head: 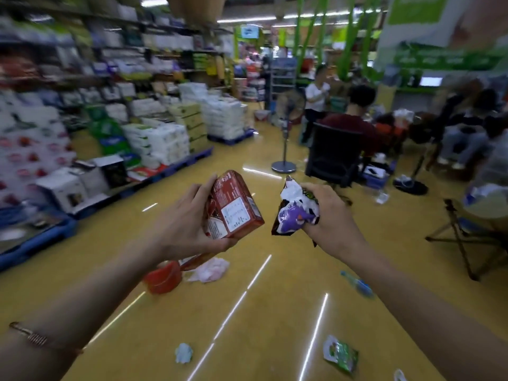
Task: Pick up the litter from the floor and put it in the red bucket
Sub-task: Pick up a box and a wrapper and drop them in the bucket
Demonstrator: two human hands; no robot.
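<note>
I see a glossy yellow shop floor [275,339] streaked with reflections of ceiling strip lights [316,15], stocked shelves [82,64] and blue pallets [33,244] along the left, a pedestal fan [286,133] and black chair [332,155] ahead.

Pink bag [210,269] lies just beside red bucket [162,279].

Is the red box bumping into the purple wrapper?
Apart. The head view shows a strip of yellow floor between the red box and the purple wrapper.
</note>
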